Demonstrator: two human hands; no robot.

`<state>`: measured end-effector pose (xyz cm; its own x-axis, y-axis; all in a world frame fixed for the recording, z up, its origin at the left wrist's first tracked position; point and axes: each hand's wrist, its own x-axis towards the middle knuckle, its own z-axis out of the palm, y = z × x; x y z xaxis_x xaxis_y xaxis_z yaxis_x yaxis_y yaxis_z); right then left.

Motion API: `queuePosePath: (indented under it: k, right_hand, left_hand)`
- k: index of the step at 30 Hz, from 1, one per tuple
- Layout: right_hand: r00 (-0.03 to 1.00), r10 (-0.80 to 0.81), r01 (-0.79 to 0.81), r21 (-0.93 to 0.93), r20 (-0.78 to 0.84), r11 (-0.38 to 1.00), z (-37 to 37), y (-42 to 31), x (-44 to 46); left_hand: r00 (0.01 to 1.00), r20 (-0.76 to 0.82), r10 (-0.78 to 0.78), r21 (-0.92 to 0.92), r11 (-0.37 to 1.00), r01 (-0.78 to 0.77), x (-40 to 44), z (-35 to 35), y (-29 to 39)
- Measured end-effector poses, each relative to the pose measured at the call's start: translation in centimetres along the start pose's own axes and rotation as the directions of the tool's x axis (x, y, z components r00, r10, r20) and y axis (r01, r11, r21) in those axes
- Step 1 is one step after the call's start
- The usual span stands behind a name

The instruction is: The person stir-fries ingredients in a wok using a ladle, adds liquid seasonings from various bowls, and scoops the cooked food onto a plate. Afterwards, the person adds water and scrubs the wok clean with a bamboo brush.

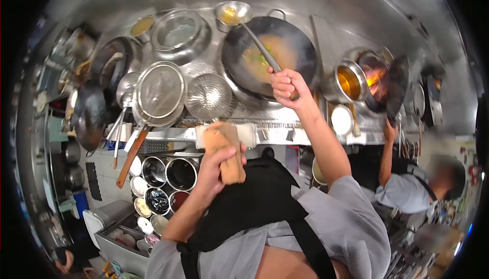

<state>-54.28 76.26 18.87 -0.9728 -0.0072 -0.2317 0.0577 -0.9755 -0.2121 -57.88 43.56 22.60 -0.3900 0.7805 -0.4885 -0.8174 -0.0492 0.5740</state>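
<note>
My right hand [287, 86] is wrapped around the handle of a long metal ladle [254, 40]. The ladle reaches across a black wok [306, 50], and its head is at a small steel pot [244, 9] that has yellow liquid in it. Steaming pale broth [279, 55] with green bits lies in the wok. Close to my apron, my left hand [216, 166] grips a folded orange-brown cloth [232, 162]. Just beyond that cloth, a whitish cloth [248, 135] lies on the stove's front edge.
Left of the wok are a perforated ladle [208, 95], a mesh strainer [161, 89] and a steel pot [199, 37]. Several sauce containers [182, 174] stand below. At right, a co-worker [402, 190] holds a wok [399, 88] beside open flame [376, 78] and an oil pot [333, 86].
</note>
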Motion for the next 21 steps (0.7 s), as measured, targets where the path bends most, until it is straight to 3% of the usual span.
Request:
queuePosePath:
  k: [1, 2, 3, 4, 5, 7, 10, 12, 15, 18, 21]
  right_hand:
    - [0.995, 0.002, -0.016, -0.136, -0.098, 0.991, -0.7, 0.0, -2.2]
    - [0.961, -0.105, -0.011, -0.415, -0.256, 0.91, -1.0, 0.4, -3.9]
    - [0.895, -0.245, -0.065, -0.652, -0.373, 0.756, -1.1, 0.8, -5.5]
    - [0.832, -0.373, -0.182, -0.838, -0.409, 0.514, -2.2, 1.1, -7.0]
    - [0.784, -0.501, -0.295, -0.93, -0.366, 0.217, -3.9, 1.6, -8.4]
    - [0.739, -0.578, -0.398, -0.916, -0.346, 0.039, -3.8, 2.9, -12.1]
    - [0.823, -0.441, -0.388, -0.921, -0.359, 0.026, -6.1, 2.8, -15.7]
    - [0.851, -0.384, -0.371, -0.928, -0.358, 0.042, -8.8, 2.8, -16.6]
    - [0.826, -0.449, -0.327, -0.938, -0.341, 0.112, -12.3, 2.3, -16.5]
    - [0.801, -0.48, -0.198, -0.914, -0.359, 0.353, -13.4, 1.4, -16.3]
    - [0.718, -0.614, -0.162, -0.937, -0.327, 0.309, -13.7, 0.7, -17.0]
  left_hand:
    - [0.999, 0.022, -0.023, 0.087, 0.996, 0.021, 2.0, -0.2, -0.5]
    - [0.999, 0.039, -0.031, 0.144, 0.989, 0.025, 4.2, 0.0, -0.9]
    - [0.998, 0.056, -0.036, 0.203, 0.979, 0.024, 6.5, 0.3, -1.6]
    - [0.994, 0.11, 0.011, 0.253, 0.967, -0.039, 9.3, 0.5, -2.6]
    - [0.984, 0.166, 0.061, 0.3, 0.948, -0.109, 11.9, 0.8, -3.9]
    - [0.939, 0.179, 0.294, 0.51, 0.789, -0.344, 16.1, 2.2, -6.0]
    - [0.865, 0.318, 0.387, 0.865, 0.255, -0.432, 22.4, 1.8, -8.2]
    - [0.86, 0.325, 0.392, 0.878, 0.213, -0.429, 24.4, 1.7, -9.9]
    - [0.829, 0.333, 0.45, 0.901, 0.107, -0.421, 26.0, 1.2, -11.6]
    - [0.815, 0.307, 0.491, 0.927, 0.041, -0.373, 26.5, 1.6, -12.0]
    - [0.839, 0.235, 0.491, 0.961, 0.013, -0.277, 25.2, 3.1, -11.9]
